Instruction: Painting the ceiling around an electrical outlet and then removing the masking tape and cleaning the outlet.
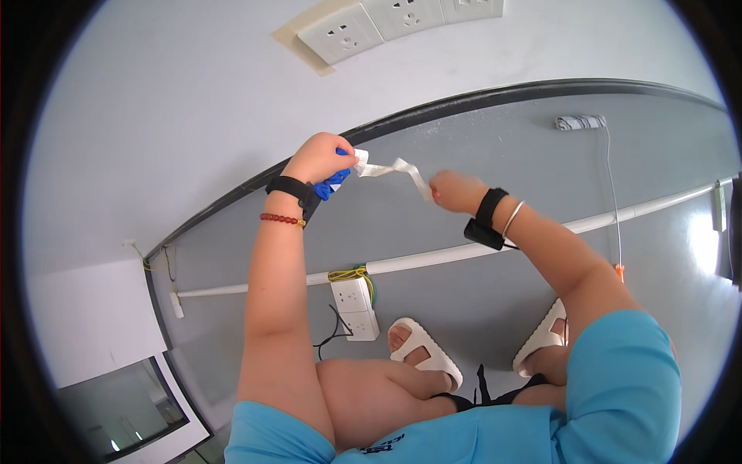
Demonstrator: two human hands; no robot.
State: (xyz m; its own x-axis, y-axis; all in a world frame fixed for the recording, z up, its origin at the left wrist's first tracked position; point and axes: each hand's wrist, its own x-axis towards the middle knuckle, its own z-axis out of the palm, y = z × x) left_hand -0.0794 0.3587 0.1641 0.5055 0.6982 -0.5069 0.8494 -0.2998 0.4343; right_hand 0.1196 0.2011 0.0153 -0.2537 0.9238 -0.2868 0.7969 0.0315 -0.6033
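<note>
From my remote view I find one screen only, a dark, glossy rectangular screen [127, 414] with a pale frame at the lower left edge, down by the floor beside the white wall, and no packages, labels or signs.

Strip [394, 168] between hands, above floor [479, 301]

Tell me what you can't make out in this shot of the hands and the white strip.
Head view only:
- The blue object in the left hand: the fist covers most of it, so its kind is unclear.
- The right hand fingertips: curled away, so the grip on the white strip is hidden.
- The small roll on the floor: too small to identify.
</note>
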